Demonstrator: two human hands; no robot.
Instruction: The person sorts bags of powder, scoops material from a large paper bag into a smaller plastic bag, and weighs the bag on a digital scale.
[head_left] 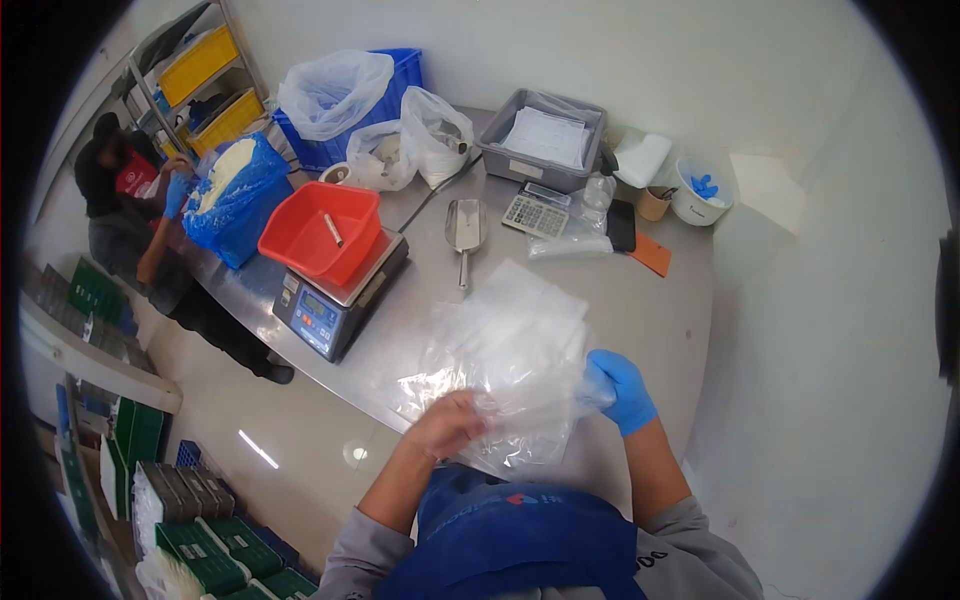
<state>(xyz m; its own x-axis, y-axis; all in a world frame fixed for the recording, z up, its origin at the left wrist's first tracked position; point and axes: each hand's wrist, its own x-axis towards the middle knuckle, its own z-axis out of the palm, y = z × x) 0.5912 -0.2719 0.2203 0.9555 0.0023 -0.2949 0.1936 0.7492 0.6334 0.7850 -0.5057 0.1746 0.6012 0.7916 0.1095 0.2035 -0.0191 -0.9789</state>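
Note:
Clear plastic bags (515, 350) lie in a loose stack over the table's front edge, close to my body. My left hand (447, 425) is bare and closed on the stack's near left side. On the right side, my right hand (620, 390), in a blue glove, pinches the edge of the bags. Just beyond the stack lies a metal scoop (466, 228), its handle toward me. To the left, a red plastic tub (318, 228) with a small marker-like stick in it rests on a digital scale (335, 300).
A blue bag of pale powder (238, 200) stands far left, beside a person (140, 220). At the back are a blue crate (400, 75), white bags (435, 135) and a grey bin with papers (545, 135). A calculator (537, 210) and white bucket (700, 192) are right.

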